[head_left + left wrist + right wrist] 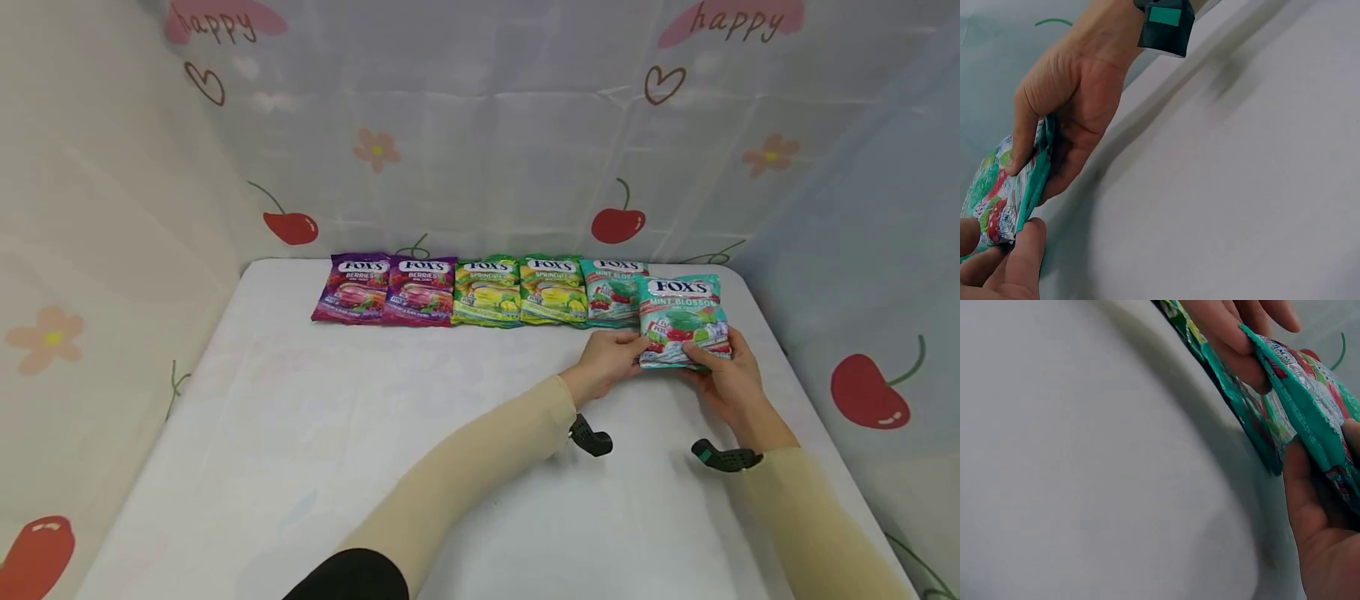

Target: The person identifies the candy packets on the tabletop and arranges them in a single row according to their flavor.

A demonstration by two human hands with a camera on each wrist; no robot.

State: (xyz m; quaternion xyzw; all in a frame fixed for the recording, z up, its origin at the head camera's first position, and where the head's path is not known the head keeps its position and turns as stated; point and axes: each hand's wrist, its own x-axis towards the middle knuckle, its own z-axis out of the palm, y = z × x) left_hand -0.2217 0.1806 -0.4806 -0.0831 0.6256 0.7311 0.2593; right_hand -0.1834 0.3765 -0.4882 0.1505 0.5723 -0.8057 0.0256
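Observation:
A teal FOX'S mint blossom candy bag [682, 321] is held at the right end of a row of bags, overlapping the neighbouring mint bag [613, 292] in the head view. My right hand [731, 383] grips its lower right part, thumb across the printed front and fingers behind, as the left wrist view also shows. At the lower left corner is my left hand [609, 362], its thumb at the front side and fingers under the edge. Seen from the right wrist, the held bag [1310, 419] tilts, its teal bottom seam facing the camera.
Left of the mint bags lie two yellow-green spring tea bags [487, 292] and two purple berries bags [351, 290], side by side along the back of the white table [337, 417]. Printed curtains [480, 167] rise behind and at both sides.

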